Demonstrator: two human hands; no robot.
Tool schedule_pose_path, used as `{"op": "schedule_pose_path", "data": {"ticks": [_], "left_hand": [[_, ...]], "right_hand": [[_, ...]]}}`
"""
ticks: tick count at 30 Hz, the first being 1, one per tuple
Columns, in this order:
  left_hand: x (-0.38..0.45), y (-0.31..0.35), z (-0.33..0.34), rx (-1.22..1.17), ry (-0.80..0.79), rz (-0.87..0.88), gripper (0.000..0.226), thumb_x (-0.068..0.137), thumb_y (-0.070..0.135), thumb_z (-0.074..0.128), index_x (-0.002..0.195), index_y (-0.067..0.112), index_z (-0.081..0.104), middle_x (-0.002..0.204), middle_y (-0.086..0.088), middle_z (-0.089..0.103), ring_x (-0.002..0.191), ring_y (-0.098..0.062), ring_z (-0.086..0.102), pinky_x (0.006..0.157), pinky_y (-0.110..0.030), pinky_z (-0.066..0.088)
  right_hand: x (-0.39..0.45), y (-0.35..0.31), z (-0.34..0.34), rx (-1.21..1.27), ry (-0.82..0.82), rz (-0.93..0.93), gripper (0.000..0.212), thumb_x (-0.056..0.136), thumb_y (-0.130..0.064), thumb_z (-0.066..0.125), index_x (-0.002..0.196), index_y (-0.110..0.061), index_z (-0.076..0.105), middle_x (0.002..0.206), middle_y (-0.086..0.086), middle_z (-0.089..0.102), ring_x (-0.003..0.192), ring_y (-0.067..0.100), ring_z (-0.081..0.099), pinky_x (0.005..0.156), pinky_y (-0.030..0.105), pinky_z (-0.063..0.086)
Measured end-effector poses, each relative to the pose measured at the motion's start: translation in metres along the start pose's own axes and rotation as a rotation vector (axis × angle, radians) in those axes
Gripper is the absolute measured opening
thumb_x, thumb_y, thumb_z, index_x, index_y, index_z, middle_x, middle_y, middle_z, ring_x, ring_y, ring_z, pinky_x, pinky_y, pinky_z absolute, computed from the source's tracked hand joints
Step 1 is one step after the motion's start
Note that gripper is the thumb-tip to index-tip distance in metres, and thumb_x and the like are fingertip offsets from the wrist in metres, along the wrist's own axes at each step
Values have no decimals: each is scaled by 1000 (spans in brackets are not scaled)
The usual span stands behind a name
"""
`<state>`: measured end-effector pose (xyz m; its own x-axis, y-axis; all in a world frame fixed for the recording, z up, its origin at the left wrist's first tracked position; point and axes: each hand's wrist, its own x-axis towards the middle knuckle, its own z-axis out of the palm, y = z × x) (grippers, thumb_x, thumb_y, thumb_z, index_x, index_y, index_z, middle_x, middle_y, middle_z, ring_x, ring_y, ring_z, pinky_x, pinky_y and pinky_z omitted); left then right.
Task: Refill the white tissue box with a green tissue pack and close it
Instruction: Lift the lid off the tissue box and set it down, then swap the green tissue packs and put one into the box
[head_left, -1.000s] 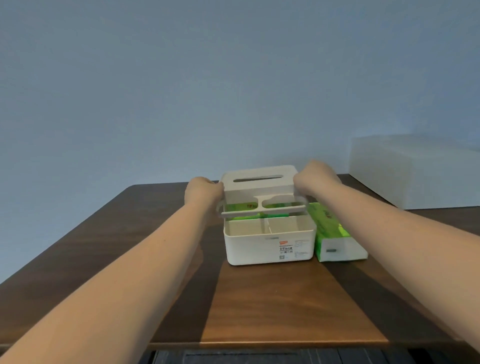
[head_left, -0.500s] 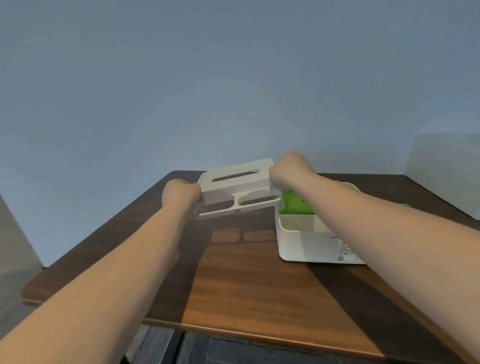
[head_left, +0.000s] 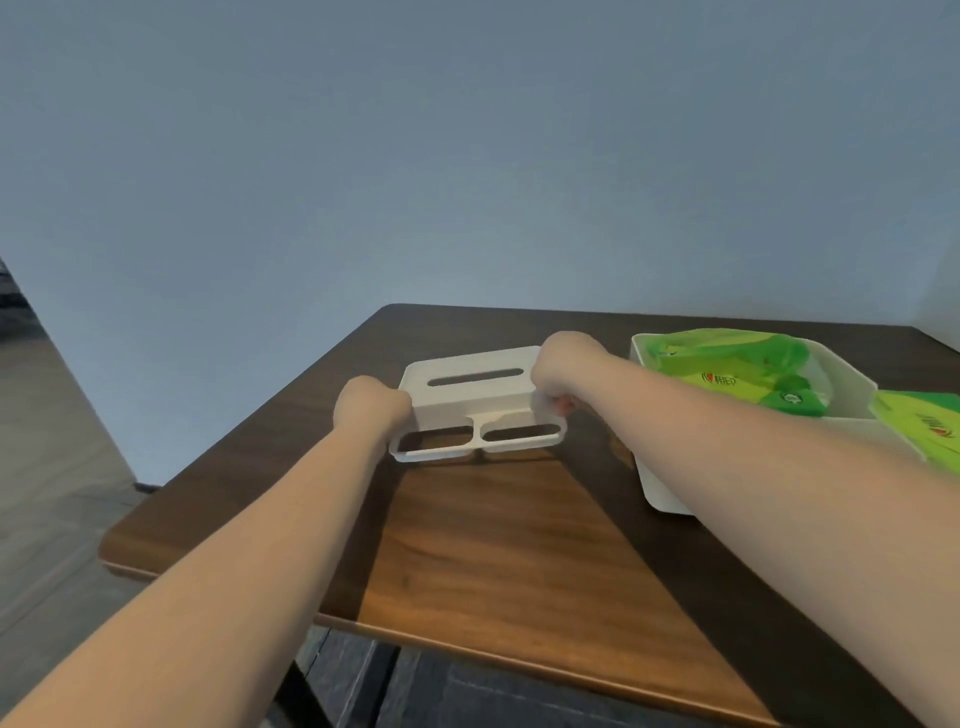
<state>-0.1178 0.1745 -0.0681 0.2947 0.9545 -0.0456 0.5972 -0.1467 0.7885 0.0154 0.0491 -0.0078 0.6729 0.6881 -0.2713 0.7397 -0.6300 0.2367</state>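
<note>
Lid (head_left: 470, 383) at frame centre, gripped at both ends by left hand (head_left: 370, 409) and right hand (head_left: 563, 366), fingers closed; open white box (head_left: 675, 483) at right.

I see both hands closed on the white lid (head_left: 470, 387), the left hand (head_left: 370, 404) gripping its left end and the right hand (head_left: 563, 366) its right end, holding it level at the left part of the dark wooden bench (head_left: 498, 561). To the right stands the open white tissue box (head_left: 660, 483), with crumpled green wrapping (head_left: 748, 369) inside. A green tissue pack (head_left: 930, 426) lies just beside the box, at the frame's right edge.
</note>
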Motion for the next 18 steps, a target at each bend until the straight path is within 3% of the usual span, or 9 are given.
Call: {"op": "schedule_pose_path", "data": {"ticks": [2,5,7,9,11,15,18], "left_hand": [[3,-3,4,27,-5,20,20,84,5,56,96,-2,69,93,-16,65,79,-27,62,83,-40,59],[5,-6,9,68,-14,52,18,89,11,53,95,3,68,91,-14,62,60,-18,47,56,-30,50],[5,-5,10,93,-18,76,20,91,17,54,95,4,68,93,-15,65,59,-18,48,50,-27,43],[5,-3,8,121,0,106,23,91,23,56,99,6,70,96,-14,67,66,-20,55,60,-30,52],[4,0,6,121,38,126,23,91,25,59,105,9,69,100,-10,67,84,-25,62,78,-35,57],[-5,17,0,133,76,200,23,92,25,57,108,11,66,109,-8,68,96,-24,61,84,-35,54],[-22,37,-1,113,38,235,23,92,25,53,105,10,66,103,-6,66,97,-27,62,87,-38,55]], "right_hand": [[4,-3,7,-54,-47,-2,29,82,-2,58,54,-7,54,62,7,49,52,19,46,65,27,44],[7,-5,13,-63,-103,24,27,82,-2,57,55,-6,55,60,7,49,51,20,45,56,26,40],[7,-4,15,-14,-131,36,20,82,-4,58,62,-4,58,63,8,50,56,21,49,60,26,42],[6,-2,13,97,-145,57,13,87,-8,57,75,-4,61,74,8,57,72,25,56,72,27,46],[6,1,13,232,-125,89,20,92,-12,53,75,-3,59,80,8,62,80,25,57,78,28,48],[-5,9,8,385,14,105,32,92,-8,39,63,-6,52,37,2,60,58,21,59,64,27,48],[-21,18,1,442,157,62,29,88,-5,40,61,-8,50,66,4,63,71,24,60,72,28,51]]}}
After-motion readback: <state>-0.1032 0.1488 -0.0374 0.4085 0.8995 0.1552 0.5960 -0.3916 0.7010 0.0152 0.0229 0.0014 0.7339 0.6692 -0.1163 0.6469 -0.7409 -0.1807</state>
